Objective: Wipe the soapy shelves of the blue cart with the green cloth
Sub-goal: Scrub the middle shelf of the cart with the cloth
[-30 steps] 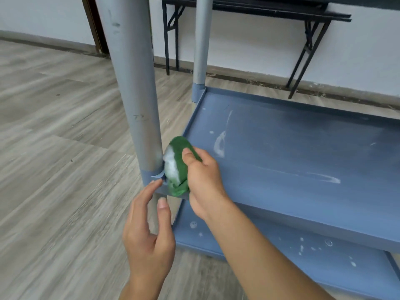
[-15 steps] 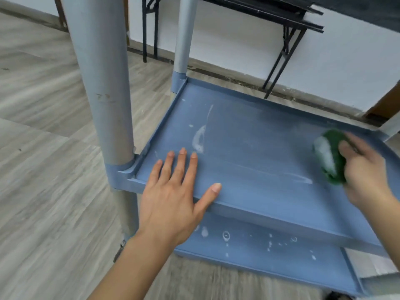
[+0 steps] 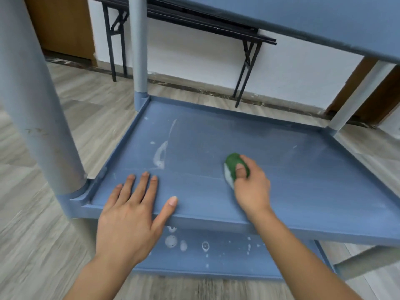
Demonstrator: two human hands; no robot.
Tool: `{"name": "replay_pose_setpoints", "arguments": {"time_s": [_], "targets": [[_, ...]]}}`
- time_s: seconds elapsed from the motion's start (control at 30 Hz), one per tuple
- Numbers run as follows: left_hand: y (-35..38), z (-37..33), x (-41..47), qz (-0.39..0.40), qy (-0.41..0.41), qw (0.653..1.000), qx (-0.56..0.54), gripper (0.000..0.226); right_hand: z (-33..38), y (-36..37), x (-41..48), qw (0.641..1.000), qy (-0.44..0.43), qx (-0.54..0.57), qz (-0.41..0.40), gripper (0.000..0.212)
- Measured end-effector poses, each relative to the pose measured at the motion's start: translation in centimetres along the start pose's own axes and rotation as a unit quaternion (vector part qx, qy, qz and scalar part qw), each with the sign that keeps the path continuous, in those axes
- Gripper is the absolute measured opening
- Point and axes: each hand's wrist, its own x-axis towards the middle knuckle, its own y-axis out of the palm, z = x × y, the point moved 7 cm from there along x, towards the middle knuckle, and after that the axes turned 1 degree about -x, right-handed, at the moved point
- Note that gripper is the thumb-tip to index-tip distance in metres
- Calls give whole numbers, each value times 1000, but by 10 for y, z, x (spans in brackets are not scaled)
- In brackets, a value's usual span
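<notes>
The blue cart's middle shelf [image 3: 303, 169] fills the centre of the view, with a white soap smear [image 3: 160, 154] on its left part. My right hand [image 3: 252, 187] is closed on the bunched green cloth [image 3: 232, 166], which carries white foam and presses on the shelf's middle. My left hand [image 3: 132, 211] lies flat with fingers spread on the shelf's front left edge. The bottom shelf [image 3: 227, 263] below shows several soap spots [image 3: 172, 241]. The underside of the top shelf [image 3: 303, 20] hangs overhead.
A thick grey cart post [image 3: 36, 105] rises at the near left, another [image 3: 139, 50] at the far left corner, a third [image 3: 357, 96] at the far right. Black folding tables [image 3: 216, 24] stand against the white wall. Wood-look floor [image 3: 32, 245] surrounds the cart.
My right hand swept the cloth from the shelf's right side leftward to its middle. Earlier it held the cloth at the near left post, and my left hand came down flat on the shelf.
</notes>
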Motion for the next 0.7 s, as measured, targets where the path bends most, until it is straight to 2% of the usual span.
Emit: {"name": "replay_pose_setpoints", "arguments": {"time_s": [0.17,0.27,0.33,0.43,0.5,0.57,0.7], "targets": [[-8,-1,-5,-23,13,999,-45,89,51,45,-25,998,-47,22,47,35],[-12,3,-9,-55,31,992,-112,86,89,78,-45,991,-90,35,90,36],[-16,7,-12,-86,38,978,-187,82,116,101,-59,985,-113,52,122,37],[-22,14,-18,-138,31,938,-316,81,153,134,-83,966,-141,111,188,34],[-25,27,-21,-165,-6,906,-390,85,171,150,-96,952,-136,157,225,32],[-32,39,-24,-187,-29,883,-431,89,179,158,-100,949,-115,184,227,32],[-46,43,-40,-203,9,876,-438,79,173,165,-97,944,-54,229,230,34]]}}
